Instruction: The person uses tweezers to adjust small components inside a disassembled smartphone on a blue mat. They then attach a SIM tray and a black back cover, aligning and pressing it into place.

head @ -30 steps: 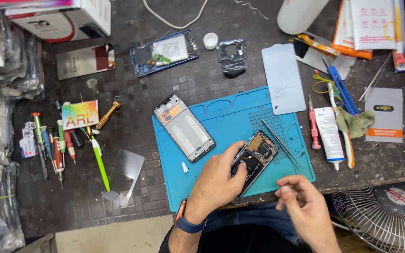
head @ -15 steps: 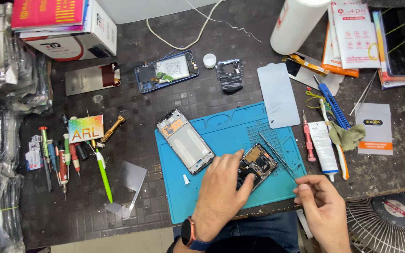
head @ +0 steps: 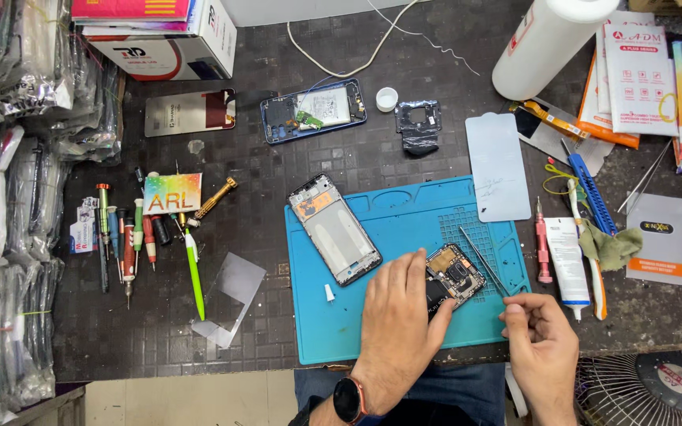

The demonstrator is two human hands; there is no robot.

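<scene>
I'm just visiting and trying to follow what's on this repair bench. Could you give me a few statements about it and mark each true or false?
1. The left hand rests on an opened phone lying on the blue mat. True.
2. The right hand grips a screwdriver. False: its fingers are pinched together off the mat's right corner, and no tool shows in them.
3. A phone frame lies on the mat's left part. True.
4. The screwdrivers lie right of the mat. False: they lie to its left, on the dark table.
5. A wristwatch is on the left wrist. True.
</scene>
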